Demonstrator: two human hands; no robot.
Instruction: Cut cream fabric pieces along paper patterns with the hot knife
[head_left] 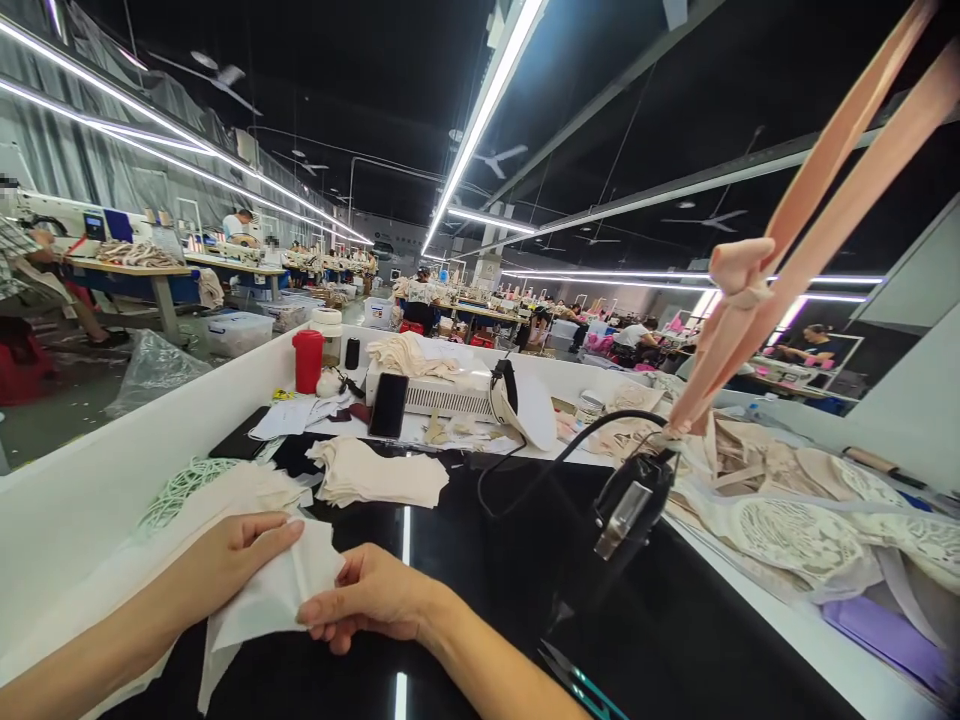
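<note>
A piece of thin white fabric (274,590) is stretched between my two hands over the black tabletop (480,590). My left hand (232,560) pinches its upper left part, thumb on top. With thumb and curled fingers, my right hand (367,595) grips the lower right edge. Part of the fabric hangs down below my left hand. Just beyond the hands lies a stack of cream fabric pieces (382,472). More pale fabric (217,500) lies under and beside my left forearm, next to a tangle of light green cords (187,490).
A black device with a metal head (630,510) hangs from peach straps (727,320) at the right. Thread snips (581,685) lie near the front edge. Lace bra pieces (795,530) heap up at the right. A phone (388,405) and red cup (307,360) stand at the back.
</note>
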